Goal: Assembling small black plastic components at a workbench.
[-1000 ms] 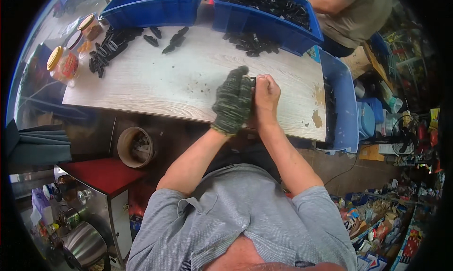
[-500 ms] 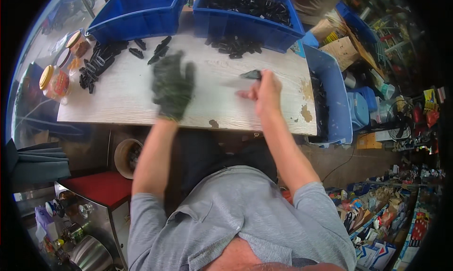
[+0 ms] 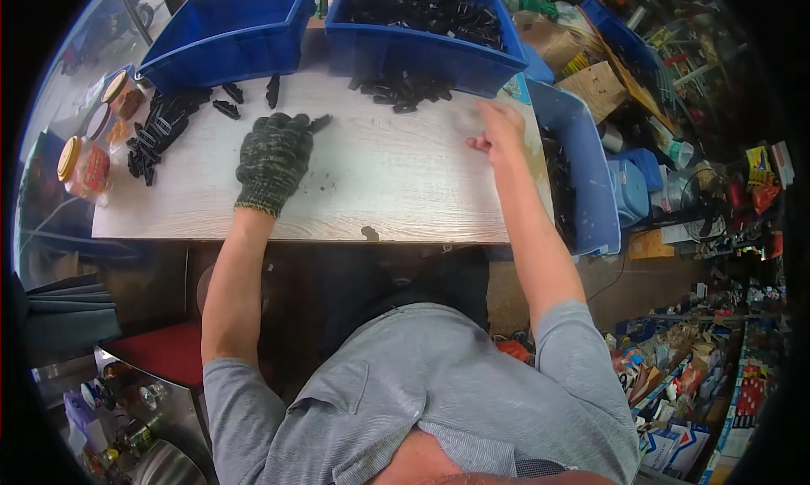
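My left hand [image 3: 275,157], in a dark knitted glove, is curled low over the left half of the table. A small black plastic part [image 3: 319,124] sticks out at its fingertips. My bare right hand [image 3: 501,130] hovers near the table's right end, slightly blurred, thumb and forefinger apart and no part visible in it. Ahead of the left hand lie loose black parts [image 3: 226,108], with one upright piece [image 3: 272,91] among them. A bigger pile of black parts [image 3: 160,126] spreads to the left, and another heap [image 3: 401,92] sits before the right-hand blue bin.
Two blue bins stand along the far edge: the left bin [image 3: 224,50] looks empty inside, the right bin [image 3: 422,50] is full of black parts. Lidded jars [image 3: 84,164] line the left edge. A lighter blue tub [image 3: 591,173] with black parts stands against the table's right end.
My left hand moved left and closed by one of the loose black parts. My right hand moved right; the black part it held is no longer seen in it. The view shifted slightly.
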A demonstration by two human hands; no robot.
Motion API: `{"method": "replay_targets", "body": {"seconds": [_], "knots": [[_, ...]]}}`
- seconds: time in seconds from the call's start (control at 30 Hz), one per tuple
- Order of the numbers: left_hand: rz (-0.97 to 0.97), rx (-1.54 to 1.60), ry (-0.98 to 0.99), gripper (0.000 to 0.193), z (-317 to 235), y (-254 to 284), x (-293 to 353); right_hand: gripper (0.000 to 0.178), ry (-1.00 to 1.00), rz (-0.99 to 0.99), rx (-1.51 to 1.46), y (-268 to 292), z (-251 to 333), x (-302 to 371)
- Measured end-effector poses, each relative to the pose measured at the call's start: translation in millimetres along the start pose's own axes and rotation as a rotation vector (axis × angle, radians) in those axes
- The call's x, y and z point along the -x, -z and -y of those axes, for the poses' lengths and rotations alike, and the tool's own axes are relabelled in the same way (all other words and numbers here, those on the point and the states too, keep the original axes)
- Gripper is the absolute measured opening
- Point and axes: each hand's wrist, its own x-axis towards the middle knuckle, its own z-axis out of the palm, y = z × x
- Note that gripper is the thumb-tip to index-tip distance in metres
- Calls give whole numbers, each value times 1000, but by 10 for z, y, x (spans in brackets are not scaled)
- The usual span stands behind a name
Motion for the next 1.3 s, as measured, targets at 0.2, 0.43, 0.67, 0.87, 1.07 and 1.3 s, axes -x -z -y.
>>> {"method": "replay_targets", "body": {"seconds": [0.2,0.43,0.67,0.87,1.07,1.3], "knots": [[-18,98,10,25,-102,87,41,32,92,111,439,-340,107,-39],[-35,166,35,27,-72,74,38,31,351,109,851,-497,143,-35],[-48,198,48,26,-71,83,35,31,317,125,856,-454,110,-62],[-86,246,48,26,-53,70,65,31,177,160,723,-305,78,-40],[-74,239,48,27,-55,91,62,34,214,196,722,-251,67,72],[-86,228,40,26,-20,56,67,40,269,202,868,-367,133,92]]}}
